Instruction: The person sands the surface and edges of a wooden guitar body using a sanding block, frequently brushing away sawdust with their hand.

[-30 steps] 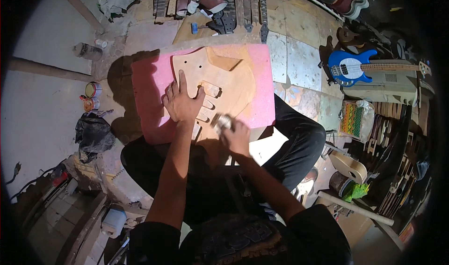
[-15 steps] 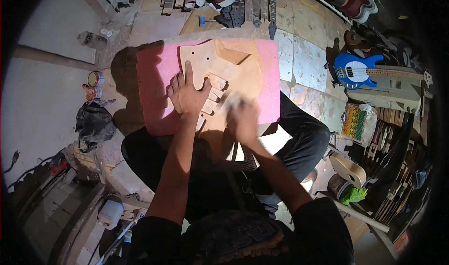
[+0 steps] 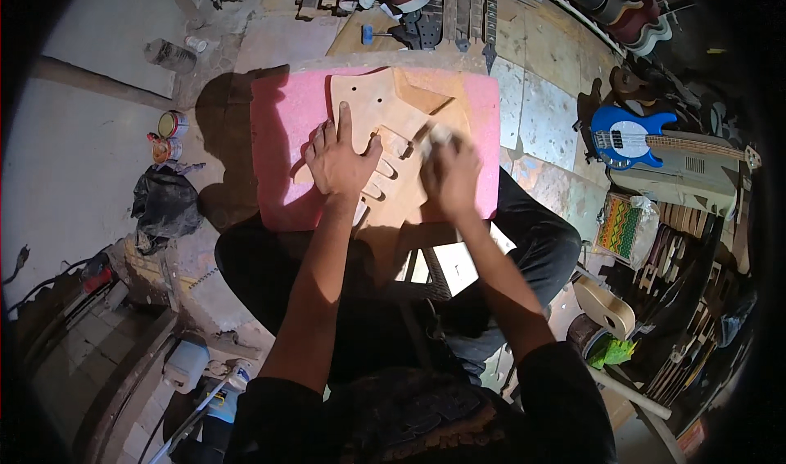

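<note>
A bare wooden electric guitar body (image 3: 370, 117) with pointed horns, routed cavities and two small round holes lies on a pink foam-like board (image 3: 483, 124) across my lap. My left hand (image 3: 340, 159) rests flat on the wood, fingers spread, left of the cavities. Over the body's right edge, my right hand (image 3: 453, 173) is curled and smeared by motion. A pale piece (image 3: 443, 134) shows at its fingertips, too blurred to name. The lower end of the body lies in shadow between my forearms.
A blue bass guitar (image 3: 629, 138) lies to the right, near a patterned box (image 3: 620, 226). Guitar necks (image 3: 463, 13) lie beyond the board. Paint cans (image 3: 172, 124) and a black plastic bag (image 3: 166, 202) stand left. A pale guitar-shaped body (image 3: 604, 307) leans at lower right.
My right hand has swept outward and away from me, from beside the cavities to the body's right edge. My left hand stays on the wood. The whole view has shifted slightly.
</note>
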The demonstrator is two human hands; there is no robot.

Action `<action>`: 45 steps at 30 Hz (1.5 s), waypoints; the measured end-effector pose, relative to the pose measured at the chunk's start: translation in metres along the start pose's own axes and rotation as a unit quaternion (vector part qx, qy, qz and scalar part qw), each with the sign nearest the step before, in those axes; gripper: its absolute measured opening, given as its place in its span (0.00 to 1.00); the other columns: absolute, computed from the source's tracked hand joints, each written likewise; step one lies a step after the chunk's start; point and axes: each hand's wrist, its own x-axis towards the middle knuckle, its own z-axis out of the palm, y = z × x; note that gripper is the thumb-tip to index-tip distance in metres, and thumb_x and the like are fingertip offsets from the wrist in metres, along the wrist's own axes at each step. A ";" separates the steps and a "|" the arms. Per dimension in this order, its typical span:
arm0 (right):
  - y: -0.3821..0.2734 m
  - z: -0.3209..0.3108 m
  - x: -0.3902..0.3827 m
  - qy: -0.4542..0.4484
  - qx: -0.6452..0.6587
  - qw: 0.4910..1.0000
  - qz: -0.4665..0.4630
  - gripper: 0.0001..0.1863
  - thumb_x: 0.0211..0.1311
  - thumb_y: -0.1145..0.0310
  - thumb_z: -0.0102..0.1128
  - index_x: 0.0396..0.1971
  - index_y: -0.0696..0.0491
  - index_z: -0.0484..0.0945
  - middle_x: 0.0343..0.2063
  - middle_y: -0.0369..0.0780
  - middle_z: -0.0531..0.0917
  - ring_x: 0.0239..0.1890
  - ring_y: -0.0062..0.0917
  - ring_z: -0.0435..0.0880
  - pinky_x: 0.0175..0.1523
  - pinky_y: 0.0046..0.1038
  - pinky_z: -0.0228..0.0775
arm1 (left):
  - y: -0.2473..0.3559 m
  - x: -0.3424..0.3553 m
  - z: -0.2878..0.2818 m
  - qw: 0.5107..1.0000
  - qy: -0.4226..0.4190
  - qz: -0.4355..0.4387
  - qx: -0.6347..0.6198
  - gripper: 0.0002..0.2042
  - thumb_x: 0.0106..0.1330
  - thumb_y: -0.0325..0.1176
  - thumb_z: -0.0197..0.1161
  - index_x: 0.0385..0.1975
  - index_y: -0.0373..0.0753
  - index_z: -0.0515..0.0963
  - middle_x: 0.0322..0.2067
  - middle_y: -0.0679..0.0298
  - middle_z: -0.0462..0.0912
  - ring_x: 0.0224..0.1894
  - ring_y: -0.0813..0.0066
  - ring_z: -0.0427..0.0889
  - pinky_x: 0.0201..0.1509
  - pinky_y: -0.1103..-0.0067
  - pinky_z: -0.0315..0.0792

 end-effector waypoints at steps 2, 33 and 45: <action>-0.004 -0.011 0.018 0.034 0.000 0.999 0.024 0.24 0.67 0.66 0.65 0.63 0.50 0.77 0.60 0.53 0.75 0.59 0.53 0.73 0.62 0.52 0.64 | -0.001 -0.001 0.001 1.000 0.003 0.007 -0.003 0.43 0.63 0.65 0.61 0.78 0.54 0.65 0.62 0.53 0.80 0.66 0.54 0.76 0.67 0.57 0.66; -0.003 0.029 -0.020 0.071 0.002 0.997 -0.001 0.24 0.64 0.67 0.66 0.61 0.45 0.79 0.62 0.51 0.74 0.62 0.51 0.72 0.65 0.53 0.63 | 0.001 -0.001 0.001 1.000 0.011 0.010 -0.016 0.43 0.63 0.62 0.64 0.78 0.54 0.64 0.61 0.52 0.81 0.66 0.54 0.76 0.68 0.56 0.66; 0.008 -0.006 0.033 0.088 -0.007 0.996 0.017 0.25 0.64 0.65 0.66 0.61 0.50 0.77 0.60 0.52 0.76 0.58 0.53 0.73 0.61 0.52 0.64 | 0.004 -0.001 0.001 1.000 -0.005 0.010 -0.020 0.43 0.62 0.63 0.64 0.78 0.53 0.65 0.62 0.51 0.80 0.66 0.54 0.76 0.68 0.56 0.66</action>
